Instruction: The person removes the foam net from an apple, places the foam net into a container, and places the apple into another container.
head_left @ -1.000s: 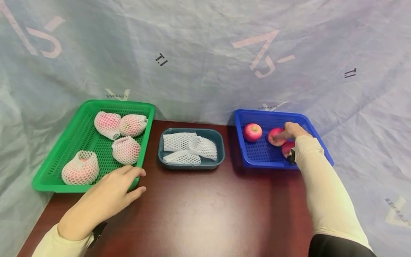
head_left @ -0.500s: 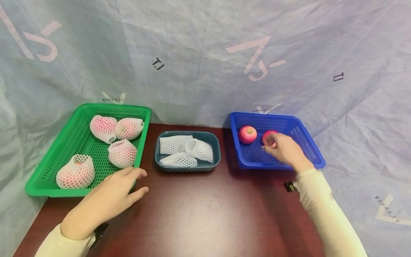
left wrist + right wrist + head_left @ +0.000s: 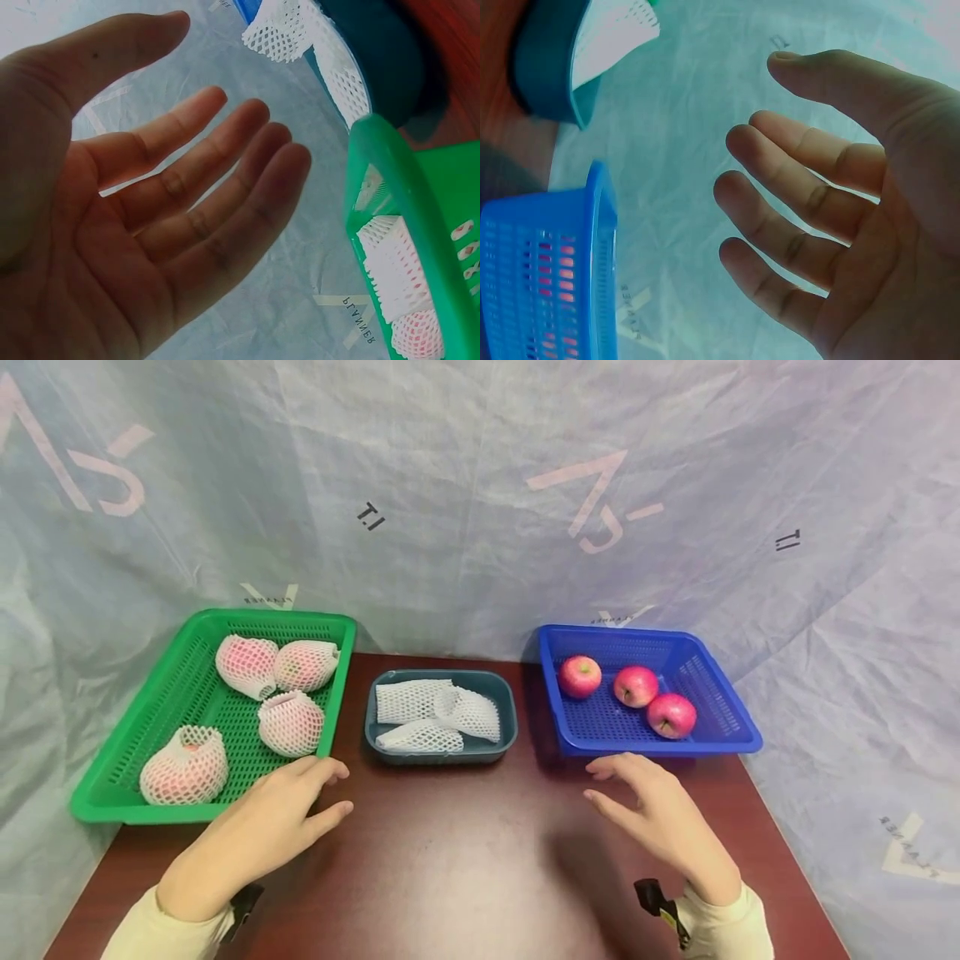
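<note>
My left hand (image 3: pixel 273 822) hovers by the front right corner of a green basket (image 3: pixel 105 777), fingers relaxed and the palm bare in the left wrist view. Inside that basket sit several apples in white foam nets, one net-wrapped apple (image 3: pixel 291 724) being closest to the hand. My right hand (image 3: pixel 660 814), also relaxed and holding nothing, is in front of a blue basket (image 3: pixel 723 710). Three bare red apples lie in the blue basket: one apple (image 3: pixel 580 677) at the left, another apple (image 3: pixel 636 687) in the middle and a third apple (image 3: pixel 672 717) nearer the front.
Between the baskets stands a dark teal tray (image 3: pixel 442 758) with three white foam nets (image 3: pixel 468 712) in it. All three containers rest on a dark red-brown table (image 3: pixel 450 877). Grey-blue cloth (image 3: pixel 450 510) hangs behind and at both sides.
My right hand has left the blue basket, drawing back toward me over the table with nothing in it. The three apples remain in the basket. My left hand has stayed nearly still.
</note>
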`<action>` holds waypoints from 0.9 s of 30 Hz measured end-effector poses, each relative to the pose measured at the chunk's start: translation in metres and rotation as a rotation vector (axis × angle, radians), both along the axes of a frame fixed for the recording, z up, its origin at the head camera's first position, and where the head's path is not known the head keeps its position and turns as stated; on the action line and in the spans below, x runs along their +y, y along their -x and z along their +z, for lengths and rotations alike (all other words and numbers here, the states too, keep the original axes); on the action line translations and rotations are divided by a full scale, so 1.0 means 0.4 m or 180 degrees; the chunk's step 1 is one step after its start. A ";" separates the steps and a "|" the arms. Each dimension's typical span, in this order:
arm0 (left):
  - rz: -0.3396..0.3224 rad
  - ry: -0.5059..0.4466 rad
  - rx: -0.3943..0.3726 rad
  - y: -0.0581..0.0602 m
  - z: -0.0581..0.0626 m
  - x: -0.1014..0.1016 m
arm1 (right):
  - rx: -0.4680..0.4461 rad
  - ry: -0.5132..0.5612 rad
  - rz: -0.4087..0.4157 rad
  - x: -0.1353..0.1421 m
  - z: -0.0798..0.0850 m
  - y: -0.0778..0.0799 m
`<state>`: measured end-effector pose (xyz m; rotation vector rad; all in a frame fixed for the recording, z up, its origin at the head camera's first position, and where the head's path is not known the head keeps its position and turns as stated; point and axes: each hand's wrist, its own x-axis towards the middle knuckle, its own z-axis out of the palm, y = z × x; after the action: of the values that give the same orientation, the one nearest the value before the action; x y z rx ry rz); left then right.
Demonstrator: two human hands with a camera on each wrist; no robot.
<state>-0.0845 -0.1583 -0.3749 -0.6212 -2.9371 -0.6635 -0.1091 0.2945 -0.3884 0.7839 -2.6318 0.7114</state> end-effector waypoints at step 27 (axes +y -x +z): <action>0.0826 0.1000 -0.1017 0.121 -0.002 -0.356 | -0.0428 0.0239 0.0254 -0.021 -0.071 0.012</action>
<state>-0.1328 -0.3007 -0.3759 -0.1498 -3.3700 -0.2995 -0.1139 0.2863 -0.4166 0.8511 -2.6865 0.9088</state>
